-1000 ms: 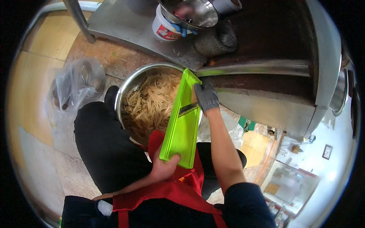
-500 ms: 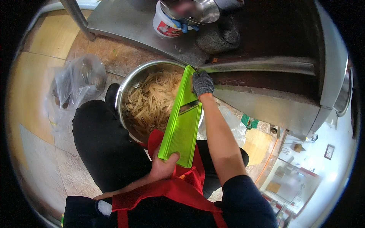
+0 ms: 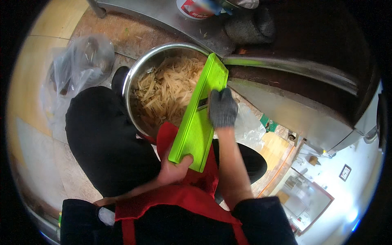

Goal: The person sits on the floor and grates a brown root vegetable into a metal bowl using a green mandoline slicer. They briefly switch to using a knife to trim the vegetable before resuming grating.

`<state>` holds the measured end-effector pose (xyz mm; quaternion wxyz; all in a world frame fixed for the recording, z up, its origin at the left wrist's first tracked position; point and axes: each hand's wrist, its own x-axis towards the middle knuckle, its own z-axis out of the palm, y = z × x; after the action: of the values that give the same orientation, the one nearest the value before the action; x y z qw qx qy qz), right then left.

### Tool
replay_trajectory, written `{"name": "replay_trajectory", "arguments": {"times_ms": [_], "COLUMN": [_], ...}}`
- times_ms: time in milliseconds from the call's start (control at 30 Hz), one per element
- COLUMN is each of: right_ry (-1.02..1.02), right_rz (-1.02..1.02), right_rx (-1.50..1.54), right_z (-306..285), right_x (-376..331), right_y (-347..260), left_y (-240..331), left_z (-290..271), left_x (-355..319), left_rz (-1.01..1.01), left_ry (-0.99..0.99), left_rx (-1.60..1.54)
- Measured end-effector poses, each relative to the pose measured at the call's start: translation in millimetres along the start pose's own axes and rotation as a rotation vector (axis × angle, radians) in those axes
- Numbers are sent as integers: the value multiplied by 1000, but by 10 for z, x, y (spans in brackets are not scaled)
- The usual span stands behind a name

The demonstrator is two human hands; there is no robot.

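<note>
A bright green mandoline slicer (image 3: pixel 192 139) slopes from my lap up to the rim of a large steel bowl (image 3: pixel 128 87). My left hand (image 3: pixel 174 169) is closed round its lower end, thumb on top. On the slicing face, beside the blade, rests my right hand (image 3: pixel 223 109) in a dark grey knit glove. Its fingers are curled over, and a thin tan edge shows at their left side; the rest of what they hold is hidden. Pale, thin vegetable shreds (image 3: pixel 167 90) heap up inside the bowl, left of the slicer.
A clear plastic bag (image 3: pixel 77 65) with dark contents lies on the floor at left. Ahead are a metal shelf (image 3: pixel 163 15), a white bucket (image 3: pixel 192 11) and a dark rounded object (image 3: pixel 250 30). A steel cabinet (image 3: pixel 286 106) closes off the right, beside crumpled plastic (image 3: pixel 247 126).
My right hand has come down the slicer from its top end to just beside the blade. The view has shifted, so the bowl and bucket appear higher; my left hand keeps its hold.
</note>
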<state>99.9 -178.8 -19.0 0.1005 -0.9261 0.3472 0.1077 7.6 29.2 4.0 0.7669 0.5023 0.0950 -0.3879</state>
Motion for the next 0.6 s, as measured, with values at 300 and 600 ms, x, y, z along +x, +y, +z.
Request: {"name": "replay_trajectory", "arguments": {"times_ms": [300, 600], "right_ry": [38, 109], "right_rz": [-143, -348], "right_rx": [81, -35], "right_z": [8, -34], "right_x": [909, -574], "right_y": [492, 192], "left_y": [162, 46], "left_z": [163, -1], "left_x": [123, 31], "left_rz": [18, -11], "left_ry": [-44, 34], "left_rx": [-35, -10]}}
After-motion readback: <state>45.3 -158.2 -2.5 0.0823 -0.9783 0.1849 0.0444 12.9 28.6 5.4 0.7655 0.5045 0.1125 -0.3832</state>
